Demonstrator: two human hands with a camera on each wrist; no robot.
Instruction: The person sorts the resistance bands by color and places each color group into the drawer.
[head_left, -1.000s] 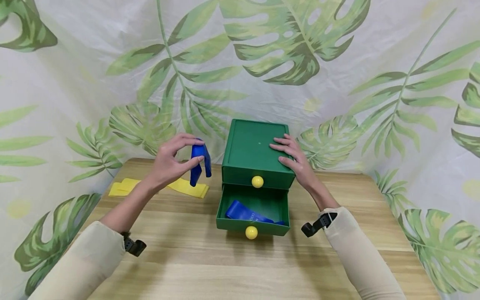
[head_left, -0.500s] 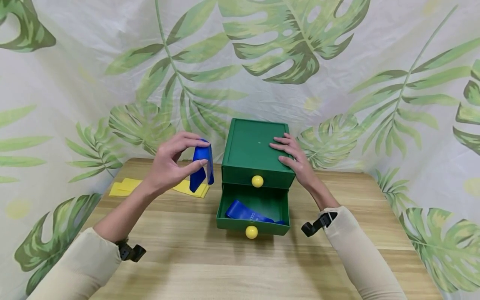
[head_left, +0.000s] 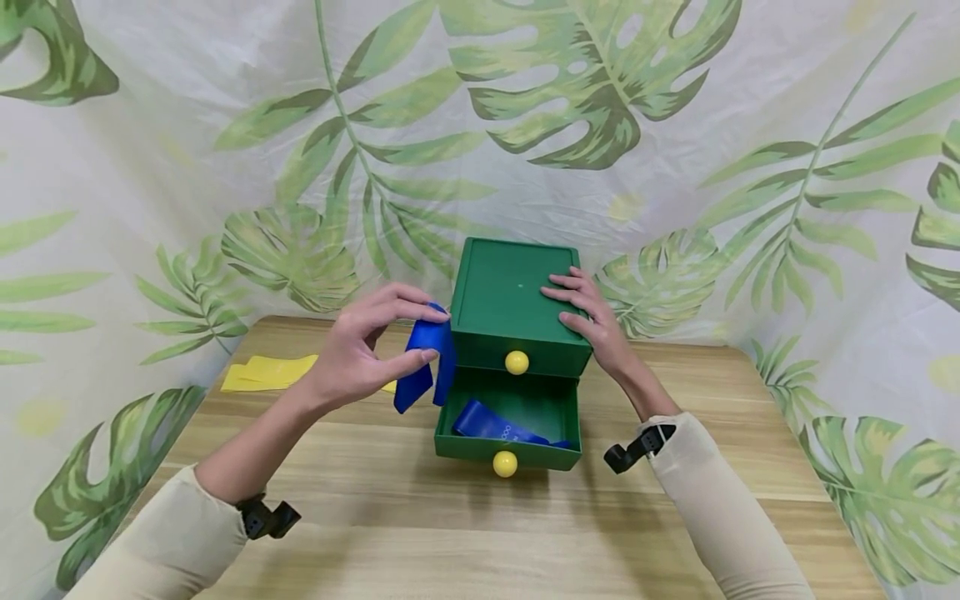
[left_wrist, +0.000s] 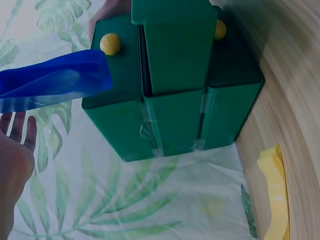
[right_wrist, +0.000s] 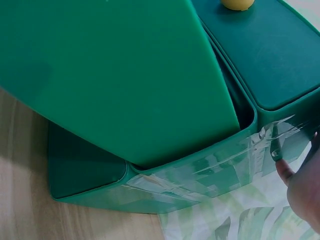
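Note:
My left hand (head_left: 367,350) pinches a folded blue resistance band (head_left: 417,387) between thumb and fingertips, its two ends hanging down. It is just left of a green drawer cabinet (head_left: 498,283). In the left wrist view the blue band (left_wrist: 90,70) crosses in front of the cabinet's top section. The cabinet's middle drawer (head_left: 465,448) is pulled out, and another blue band (head_left: 487,423) with pale lettering lies inside. My right hand (head_left: 592,317) rests on the cabinet's top right edge, fingers spread. Most of this hand (right_wrist: 307,190) is cut off in the right wrist view.
Yellow bands (head_left: 266,374) lie on the wooden table (head_left: 390,517) at the left, partly hidden by my left arm. Yellow round knobs (head_left: 517,362) mark the drawer fronts. A leaf-patterned cloth (head_left: 540,200) hangs behind the table.
My left hand has moved right and down with the blue band, toward the cabinet and the pulled-out drawer. The right hand and the drawer have stayed in place.

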